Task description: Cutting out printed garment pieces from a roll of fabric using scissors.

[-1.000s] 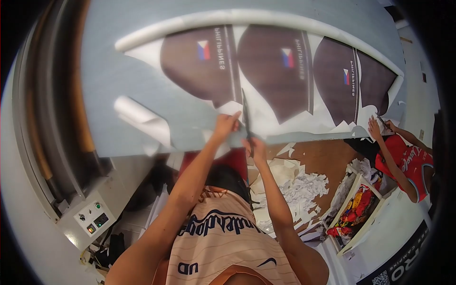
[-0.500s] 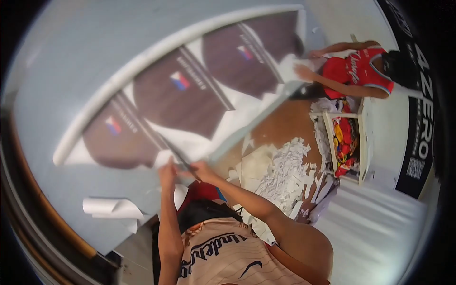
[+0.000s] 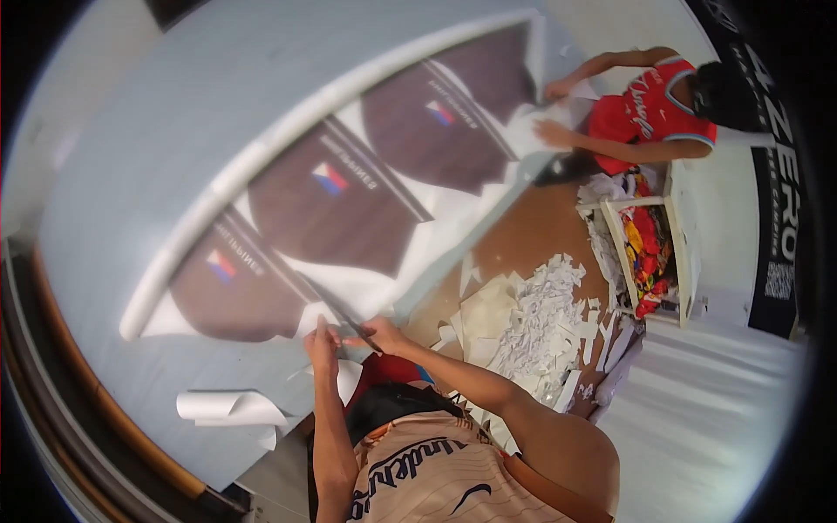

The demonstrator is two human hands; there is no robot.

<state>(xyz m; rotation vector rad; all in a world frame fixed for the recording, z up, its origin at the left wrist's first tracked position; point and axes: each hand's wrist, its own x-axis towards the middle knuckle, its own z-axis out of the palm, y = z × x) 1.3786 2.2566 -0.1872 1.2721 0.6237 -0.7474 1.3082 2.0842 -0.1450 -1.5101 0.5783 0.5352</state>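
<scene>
A long sheet of white paper [image 3: 349, 277], printed with dark garment-shaped panels, small flags and dark stripes, lies across the table. My left hand [image 3: 323, 347] pinches the paper at its near edge, beside the lowest panel [image 3: 228, 292]. Close by on the right, my right hand [image 3: 382, 335] is closed at the end of a narrow dark strip [image 3: 344, 318] that runs down from that panel. Whether the strip is paper or a tool, I cannot tell. A white roll [image 3: 331, 118] borders the sheet's far side.
A co-worker in a red jersey [image 3: 641, 122] has both hands at the sheet's far right end. White paper scraps [image 3: 536, 322] cover the brown floor [image 3: 497, 231]. Colourful pieces fill a white-framed bin [image 3: 615, 240]. A curled paper [image 3: 222, 408] lies on the blue-grey table [image 3: 105, 209].
The view has shifted, so the near end of the sheet and my hands appear lower and farther right. Both hands stay at the same part of the sheet's edge.
</scene>
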